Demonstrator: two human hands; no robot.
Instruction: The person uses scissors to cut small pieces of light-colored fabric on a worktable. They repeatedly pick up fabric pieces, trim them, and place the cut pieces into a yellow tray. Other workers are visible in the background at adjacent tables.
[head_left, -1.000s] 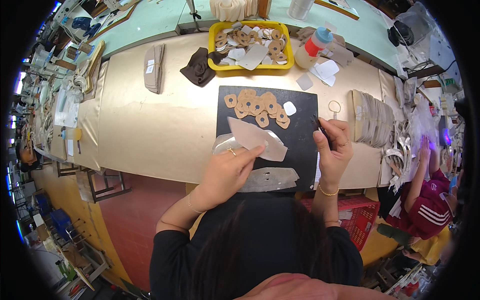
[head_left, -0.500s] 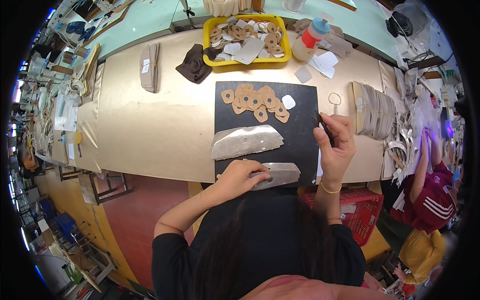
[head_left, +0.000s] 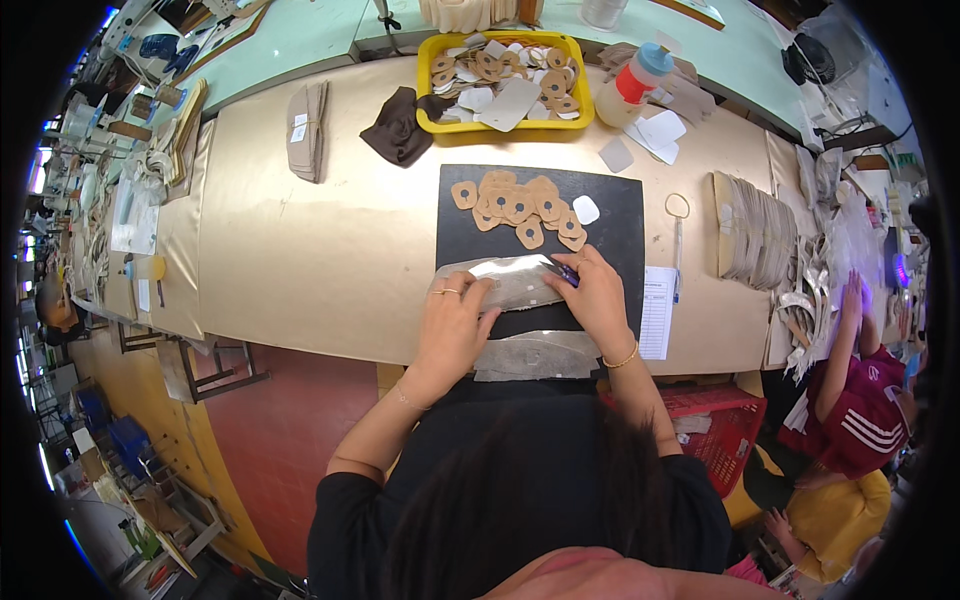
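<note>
Your left hand (head_left: 455, 320) lies flat, fingers spread, pressing down the silvery sheet piece (head_left: 500, 283) on the black mat (head_left: 610, 215). Your right hand (head_left: 590, 295) pinches a dark pen (head_left: 563, 270) at the piece's right end. A second silvery piece (head_left: 535, 355) lies just below, with tan ring cutouts (head_left: 520, 205) above.

The right hand (head_left: 592, 300), held up at the right edge of the black mat (head_left: 615, 215) a second ago, now lies on the far silvery piece (head_left: 505, 283), its dark pen (head_left: 563, 270) touching the sheet. The left hand (head_left: 455, 325) moves from the near silvery piece (head_left: 535, 355) onto the far one's left end, pressing it flat.
</note>
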